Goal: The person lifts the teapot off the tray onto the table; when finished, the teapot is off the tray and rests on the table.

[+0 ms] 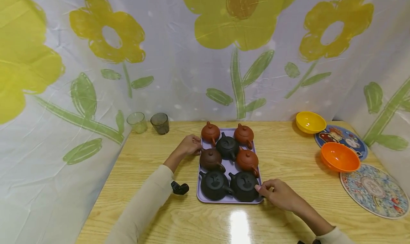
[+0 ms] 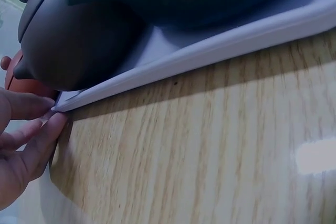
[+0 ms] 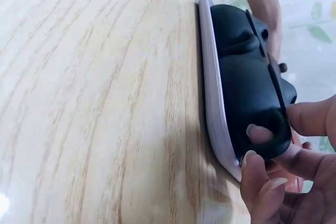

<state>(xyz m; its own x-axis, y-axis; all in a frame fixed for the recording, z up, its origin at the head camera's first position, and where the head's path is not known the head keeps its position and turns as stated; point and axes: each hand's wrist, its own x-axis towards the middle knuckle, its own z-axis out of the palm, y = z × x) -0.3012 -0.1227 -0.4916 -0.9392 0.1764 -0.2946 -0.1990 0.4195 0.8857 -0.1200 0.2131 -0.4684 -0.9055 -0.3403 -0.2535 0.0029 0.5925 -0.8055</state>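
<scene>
A lilac tray [image 1: 229,201] lies on the wooden table and bears several small teapots. Three are reddish clay, like the teapot [image 1: 210,132] at its far left corner. A dark brown teapot [image 1: 210,160] sits at the left side, and a black teapot [image 1: 227,147] stands between the far ones. Along the near side are a black teapot [image 1: 214,185] and another black teapot [image 1: 245,187] at the right. My left hand [image 1: 190,145] pinches the tray's left rim. My right hand [image 1: 278,194] pinches the near right teapot's handle, with one fingertip showing through the loop [image 3: 286,129].
Two glasses, one clear-greenish [image 1: 137,122] and one darker [image 1: 160,123], stand at the far left. On the right are a yellow bowl [image 1: 310,122], an orange bowl [image 1: 340,157], a blue round mat [image 1: 355,144] and a patterned round mat [image 1: 374,190]. A flowered cloth [image 1: 179,84] hangs behind.
</scene>
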